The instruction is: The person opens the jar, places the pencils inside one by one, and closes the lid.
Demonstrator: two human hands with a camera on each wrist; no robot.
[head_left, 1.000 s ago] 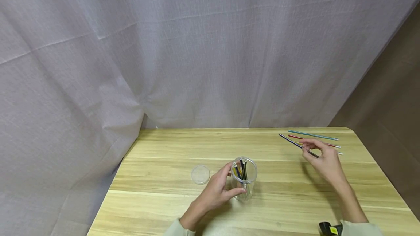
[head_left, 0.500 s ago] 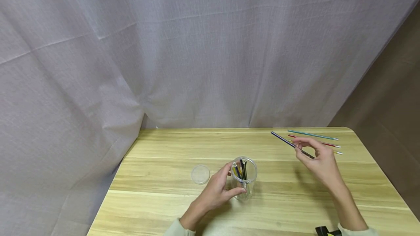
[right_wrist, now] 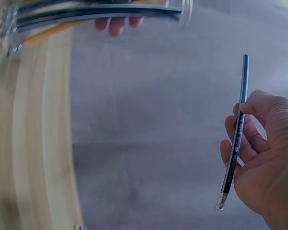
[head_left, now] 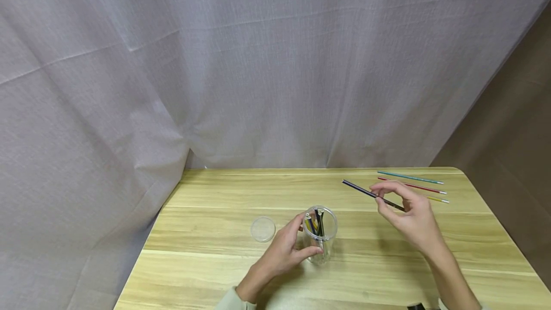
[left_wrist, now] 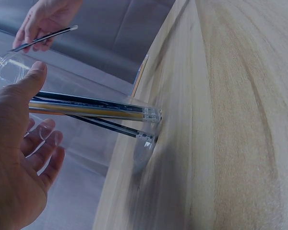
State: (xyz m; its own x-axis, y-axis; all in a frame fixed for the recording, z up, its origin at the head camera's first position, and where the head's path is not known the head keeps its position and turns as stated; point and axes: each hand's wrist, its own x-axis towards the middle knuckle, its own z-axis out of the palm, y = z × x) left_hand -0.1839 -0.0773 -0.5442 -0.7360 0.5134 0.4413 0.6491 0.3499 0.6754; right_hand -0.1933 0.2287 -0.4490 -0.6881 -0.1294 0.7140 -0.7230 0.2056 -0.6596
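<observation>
My left hand holds a clear plastic jar upright on the table, fingers and thumb around its side. Several pencils stand inside the jar, dark and yellow ones, their eraser ends at the bottom in the left wrist view. Between thumb and fingers my right hand pinches a dark blue pencil, raised above the table to the right of the jar. The right wrist view shows its silver eraser end by the palm and its other end pointing away.
Three pencils lie at the back right of the wooden table: a green one, a red one and a yellow one, partly behind the right hand. A round clear lid lies left of the jar. Grey curtain hangs behind.
My right hand has moved left, away from the lying pencils, carrying the dark blue pencil nearer the jar. The left hand and the jar have stayed in place.
</observation>
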